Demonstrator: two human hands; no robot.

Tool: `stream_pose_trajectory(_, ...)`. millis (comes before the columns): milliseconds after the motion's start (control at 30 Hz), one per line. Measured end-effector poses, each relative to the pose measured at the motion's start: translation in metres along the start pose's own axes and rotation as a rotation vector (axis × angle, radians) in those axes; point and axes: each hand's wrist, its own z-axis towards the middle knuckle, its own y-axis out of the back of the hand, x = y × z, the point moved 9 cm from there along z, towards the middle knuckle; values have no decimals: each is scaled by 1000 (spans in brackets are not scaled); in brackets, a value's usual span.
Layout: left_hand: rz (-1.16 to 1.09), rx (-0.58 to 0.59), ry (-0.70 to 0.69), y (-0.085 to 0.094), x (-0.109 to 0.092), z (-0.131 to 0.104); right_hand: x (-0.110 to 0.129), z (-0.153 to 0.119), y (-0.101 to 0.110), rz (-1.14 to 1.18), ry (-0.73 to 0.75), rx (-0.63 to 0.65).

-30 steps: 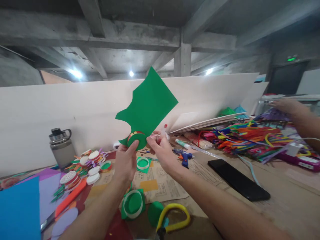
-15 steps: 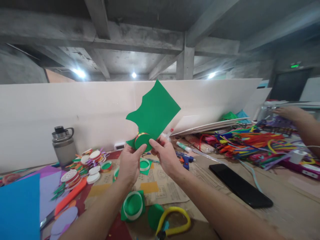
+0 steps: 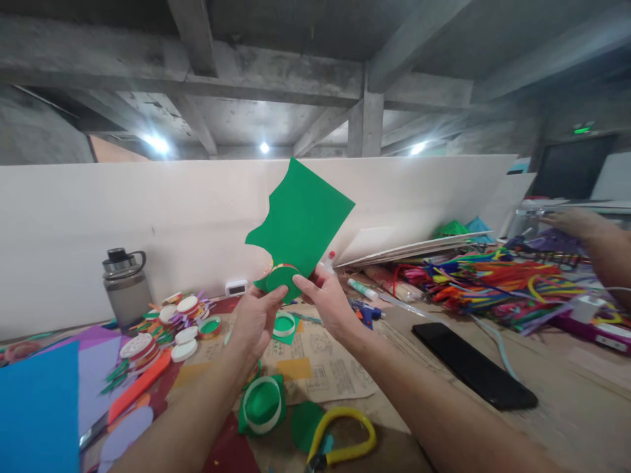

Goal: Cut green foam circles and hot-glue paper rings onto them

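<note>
A large sheet of green paper [image 3: 306,220] stands tilted up in front of me, with curved bites cut from its left edge. At its lower end a green paper disc [image 3: 282,278] shows, with a thin multicoloured rim behind it. My left hand [image 3: 257,315] is closed on the disc, thumb on its face. Pinched in my right hand [image 3: 328,297] is the sheet's lower corner; its thumb tip touches the disc's right edge. A red-tipped white object [image 3: 330,259] shows just behind the right fingers; whether they hold it I cannot tell.
Below lie a green-lined white ring [image 3: 262,405], yellow-handled scissors [image 3: 345,435] and a black phone [image 3: 473,364]. A glue stick [image 3: 362,289] and glue gun [image 3: 365,314] lie behind. At left stands a bottle [image 3: 125,289]; another person's hand [image 3: 576,226] reaches over pipe cleaners [image 3: 497,279].
The green sheet has turned slightly, its top corner tipping left. The disc and both hands have shifted a little, and my left hand is slightly lower.
</note>
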Motion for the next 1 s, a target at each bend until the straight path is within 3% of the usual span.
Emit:
stream_pose_trajectory(300, 3, 72, 33, 3, 1, 3, 31, -5, -5, -123, 202, 38)
stream_pose_trajectory(400, -6, 51, 34, 14, -7, 8, 32, -5, -1, -241, 210, 10)
stream_pose_trajectory(533, 143, 38, 9, 26, -21, 14, 32, -7, -7, -290, 253, 82)
stream_pose_trajectory(700, 376, 50, -25, 26, -25, 15, 31, -8, -11, -300, 263, 115)
stream_pose_trajectory(1000, 416, 37, -53, 21, -27, 10, 30, -8, -3, -375, 286, 47)
